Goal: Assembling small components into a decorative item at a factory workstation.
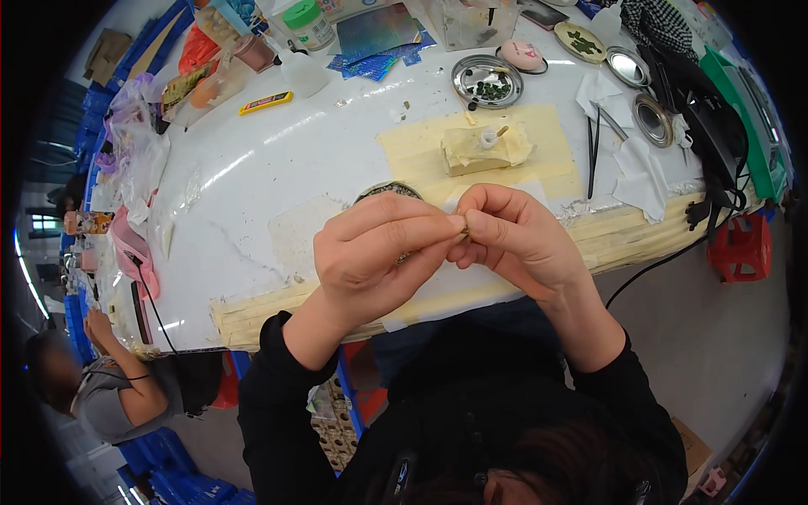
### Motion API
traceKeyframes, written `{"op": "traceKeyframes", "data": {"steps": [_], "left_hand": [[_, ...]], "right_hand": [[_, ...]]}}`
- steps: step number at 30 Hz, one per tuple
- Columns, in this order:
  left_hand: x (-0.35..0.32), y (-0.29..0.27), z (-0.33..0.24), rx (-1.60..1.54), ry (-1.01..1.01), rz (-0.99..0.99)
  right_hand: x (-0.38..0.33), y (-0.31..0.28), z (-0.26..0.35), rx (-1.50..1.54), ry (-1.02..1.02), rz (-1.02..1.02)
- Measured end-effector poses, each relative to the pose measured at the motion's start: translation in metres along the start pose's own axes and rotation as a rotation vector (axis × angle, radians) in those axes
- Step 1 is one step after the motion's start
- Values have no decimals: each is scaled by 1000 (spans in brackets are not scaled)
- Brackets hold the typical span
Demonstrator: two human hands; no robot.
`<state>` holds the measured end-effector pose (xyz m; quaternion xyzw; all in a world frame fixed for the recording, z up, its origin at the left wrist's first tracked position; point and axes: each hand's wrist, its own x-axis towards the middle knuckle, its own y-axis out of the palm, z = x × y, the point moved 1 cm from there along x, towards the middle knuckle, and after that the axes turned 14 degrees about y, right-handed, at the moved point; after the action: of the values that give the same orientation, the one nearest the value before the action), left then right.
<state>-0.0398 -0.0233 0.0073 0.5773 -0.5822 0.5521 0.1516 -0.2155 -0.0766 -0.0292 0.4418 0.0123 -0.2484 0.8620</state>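
My left hand [379,246] and my right hand [513,231] meet above the table's near edge, fingertips pinched together. Between them is a tiny piece [464,232], dark gold in tone, mostly covered by the fingers; its kind cannot be made out. Behind my left hand, a round dish [389,188] of small bits is partly hidden. Just beyond the hands, a block wrapped in yellowish tape [480,160] carries a small white cup and a short stick. Farther back stands a round metal tray [487,82] holding several dark green pieces.
Tweezers [594,151] and white tissues [641,178] lie to the right, beside metal lids. A yellow utility knife [266,103], a white squeeze bottle [300,72] and a green-lidded jar [308,23] are at the back left. A red stool [739,248] stands right; another person [118,379] sits left.
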Motion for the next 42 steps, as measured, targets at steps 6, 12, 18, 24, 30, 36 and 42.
{"op": "traceKeyframes", "data": {"steps": [6,12,18,24,30,36,42], "left_hand": [[0,4,0,249,39,-4],[-1,4,-4,308,73,-5],[-4,3,-4,325,68,9],[-5,3,-3,302,96,11],[-2,0,-2,243,165,72],[-2,-5,1,25,-35,41],[-3,-2,0,-106,-186,-35]], "right_hand": [[2,15,-7,-324,-405,-283],[0,16,-12,-984,-957,-496],[5,22,-13,-1345,-1232,-678],[-1,23,-6,-769,-652,-499],[-1,11,-2,-436,-327,-269],[0,8,-1,-201,-164,-121],[1,8,-1,-53,-44,-15]]}}
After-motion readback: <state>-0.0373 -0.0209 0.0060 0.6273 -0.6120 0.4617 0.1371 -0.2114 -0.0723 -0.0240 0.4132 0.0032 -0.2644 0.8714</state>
